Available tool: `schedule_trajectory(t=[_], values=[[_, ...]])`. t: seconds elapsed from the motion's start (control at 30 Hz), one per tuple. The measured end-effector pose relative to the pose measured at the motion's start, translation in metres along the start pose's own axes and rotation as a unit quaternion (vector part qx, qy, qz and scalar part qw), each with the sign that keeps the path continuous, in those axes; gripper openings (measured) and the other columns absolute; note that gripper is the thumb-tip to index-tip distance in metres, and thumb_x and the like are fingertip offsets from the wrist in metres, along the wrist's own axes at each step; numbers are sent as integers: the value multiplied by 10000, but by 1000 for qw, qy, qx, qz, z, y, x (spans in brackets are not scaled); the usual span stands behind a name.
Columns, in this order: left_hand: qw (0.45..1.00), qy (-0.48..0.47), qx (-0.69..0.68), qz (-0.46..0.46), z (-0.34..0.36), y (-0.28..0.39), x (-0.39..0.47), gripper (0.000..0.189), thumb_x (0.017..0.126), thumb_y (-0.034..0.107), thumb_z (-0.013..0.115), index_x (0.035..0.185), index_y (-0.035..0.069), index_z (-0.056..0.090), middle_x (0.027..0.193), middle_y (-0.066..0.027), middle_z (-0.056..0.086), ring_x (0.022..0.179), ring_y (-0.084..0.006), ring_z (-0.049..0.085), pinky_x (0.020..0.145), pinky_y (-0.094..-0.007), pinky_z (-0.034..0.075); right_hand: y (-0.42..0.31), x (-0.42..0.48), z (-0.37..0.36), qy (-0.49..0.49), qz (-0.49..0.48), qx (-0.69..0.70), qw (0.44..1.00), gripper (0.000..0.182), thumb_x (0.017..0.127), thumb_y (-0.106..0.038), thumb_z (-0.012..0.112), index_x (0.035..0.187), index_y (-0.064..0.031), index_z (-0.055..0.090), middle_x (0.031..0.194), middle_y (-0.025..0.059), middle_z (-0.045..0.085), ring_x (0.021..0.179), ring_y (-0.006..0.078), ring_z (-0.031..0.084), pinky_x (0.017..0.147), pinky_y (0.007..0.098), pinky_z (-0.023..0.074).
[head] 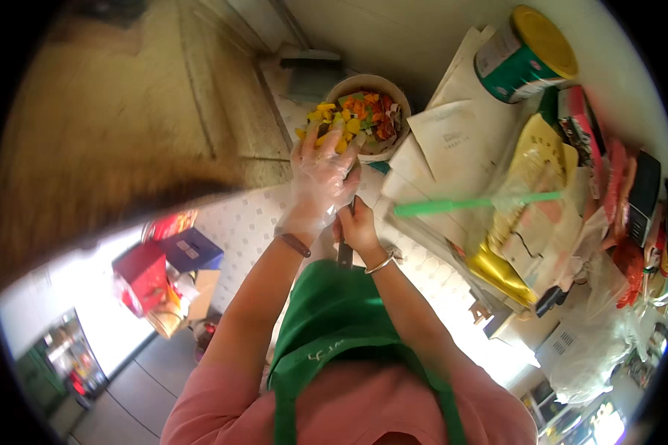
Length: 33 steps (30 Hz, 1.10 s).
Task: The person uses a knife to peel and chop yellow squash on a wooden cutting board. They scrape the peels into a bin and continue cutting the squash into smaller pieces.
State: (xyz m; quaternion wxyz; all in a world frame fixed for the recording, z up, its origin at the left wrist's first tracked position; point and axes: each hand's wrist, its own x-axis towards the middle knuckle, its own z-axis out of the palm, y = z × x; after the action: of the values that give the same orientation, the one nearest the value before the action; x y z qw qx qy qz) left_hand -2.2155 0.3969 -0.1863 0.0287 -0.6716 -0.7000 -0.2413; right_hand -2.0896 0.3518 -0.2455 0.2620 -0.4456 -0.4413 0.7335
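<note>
My left hand, in a clear plastic glove, reaches over the near left rim of a round waste bin. Yellow scraps show around its spread fingertips, some outside the rim's outline; whether the fingers grip them I cannot tell. Orange and red scraps lie inside the bin. Just below the glove, my bare right hand is closed around a dark-handled tool, seemingly a knife. Its handle points back towards my green apron, and its other end is hidden.
A dustpan stands behind the bin. Brown wooden furniture rises on the left. To the right, a cluttered surface holds a green can with a yellow lid, a green stick and plastic bags. Boxes sit lower left.
</note>
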Motion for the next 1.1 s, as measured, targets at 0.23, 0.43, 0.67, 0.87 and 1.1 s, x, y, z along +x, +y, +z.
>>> schedule_trajectory(t=[0.23,0.43,0.67,0.87,1.1], values=[[987,-40,-120,98,177,-79,59,431,751,305,746,1171,235,681,1405,-94,499,1318,-441,415,1008,-577,386,53,140,-26,169,38,20,985,149,973,-123,524,910,12,525,566,67,544,400,159,531,377,323,413],[988,-81,-114,61,285,-134,61,489,847,346,671,1318,229,613,1446,-158,485,1340,-448,407,990,-553,425,82,200,-42,213,83,-23,973,196,973,-153,573,885,11,512,560,72,552,422,150,563,393,317,473],[969,-214,-118,-34,329,-149,71,551,916,372,612,1393,107,541,1404,-164,538,1311,-385,485,1068,-452,428,117,207,-80,283,111,-109,946,207,962,-137,606,871,18,502,539,85,558,402,155,573,372,301,475],[957,-213,-196,-24,332,-168,71,465,912,364,595,1295,99,588,1228,-169,614,1099,-363,613,901,-429,500,108,199,-88,297,59,-84,949,207,1001,-139,551,872,8,481,542,77,538,418,138,561,386,295,475],[988,4,-96,125,297,-116,54,480,861,316,621,1285,91,597,1090,-155,665,937,-366,673,746,-446,523,66,205,-71,320,23,-43,946,235,1029,-156,466,841,-15,458,568,71,535,426,148,540,394,308,458]])
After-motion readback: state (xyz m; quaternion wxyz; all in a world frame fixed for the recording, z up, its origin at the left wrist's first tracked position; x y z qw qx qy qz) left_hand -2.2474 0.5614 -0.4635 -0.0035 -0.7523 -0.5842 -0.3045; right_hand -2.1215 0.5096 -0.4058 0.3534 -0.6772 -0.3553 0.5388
